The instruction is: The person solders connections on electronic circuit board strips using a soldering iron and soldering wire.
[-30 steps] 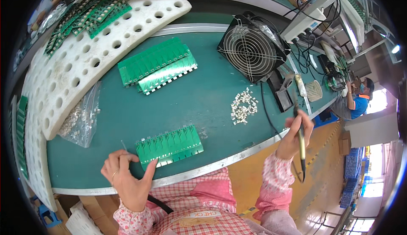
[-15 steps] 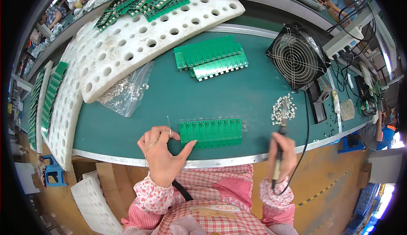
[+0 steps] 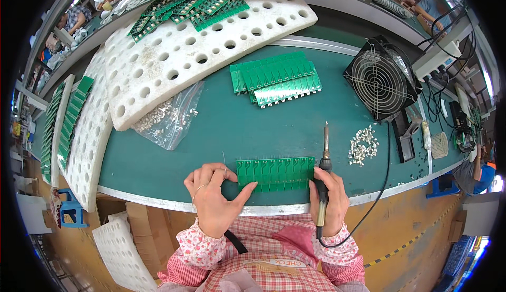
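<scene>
A green circuit board (image 3: pixel 275 175) lies near the table's front edge, with a row of thin pins along its far side. My left hand (image 3: pixel 215 201) grips its left end between thumb and fingers. From those same fingers a thin solder wire (image 3: pixel 224 159) sticks up, and a strand of it loops over the hand. My right hand (image 3: pixel 334 202) is closed around a soldering iron (image 3: pixel 326 161), whose metal tip points away from me, above the table. Thumb and fingertips of this hand are at the board's right end. Just right of the iron lies a pile of small white connectors (image 3: pixel 363 145).
More green boards (image 3: pixel 276 76) are stacked farther back. A black fan (image 3: pixel 378 84) stands at the back right, near the iron's cable (image 3: pixel 387 171). White perforated foam (image 3: pixel 153 89) on the left carries boards; a plastic bag of connectors (image 3: pixel 171 118) lies beside it. People work beyond.
My right hand has moved left with the soldering iron, from the connector pile to the board's right end. The iron's tip has left the pile. My left hand keeps its hold.
</scene>
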### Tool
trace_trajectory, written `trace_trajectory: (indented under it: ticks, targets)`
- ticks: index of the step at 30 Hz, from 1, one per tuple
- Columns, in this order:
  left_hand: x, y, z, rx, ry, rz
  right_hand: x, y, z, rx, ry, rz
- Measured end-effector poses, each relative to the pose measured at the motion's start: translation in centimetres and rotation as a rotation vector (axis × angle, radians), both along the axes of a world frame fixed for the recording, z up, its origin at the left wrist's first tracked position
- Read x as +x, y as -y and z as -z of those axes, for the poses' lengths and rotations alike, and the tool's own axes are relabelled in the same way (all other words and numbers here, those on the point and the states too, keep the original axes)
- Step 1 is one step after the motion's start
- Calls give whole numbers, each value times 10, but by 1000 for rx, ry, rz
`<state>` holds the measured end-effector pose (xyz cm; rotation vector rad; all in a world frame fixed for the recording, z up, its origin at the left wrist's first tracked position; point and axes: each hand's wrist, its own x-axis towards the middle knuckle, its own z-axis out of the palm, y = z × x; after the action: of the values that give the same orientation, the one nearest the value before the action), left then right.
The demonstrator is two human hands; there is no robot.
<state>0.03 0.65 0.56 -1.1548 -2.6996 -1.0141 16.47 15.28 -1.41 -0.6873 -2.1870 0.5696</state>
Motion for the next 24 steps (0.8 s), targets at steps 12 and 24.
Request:
trace_trajectory:
  ticks: [12, 24]
  targets:
    - [-2, 1, 4, 95, 45, 24, -1, 0, 1, 5, -23, 8]
    - [-5, 4, -4, 453, 972, 111, 0, 0, -3, -16, -61, 20]
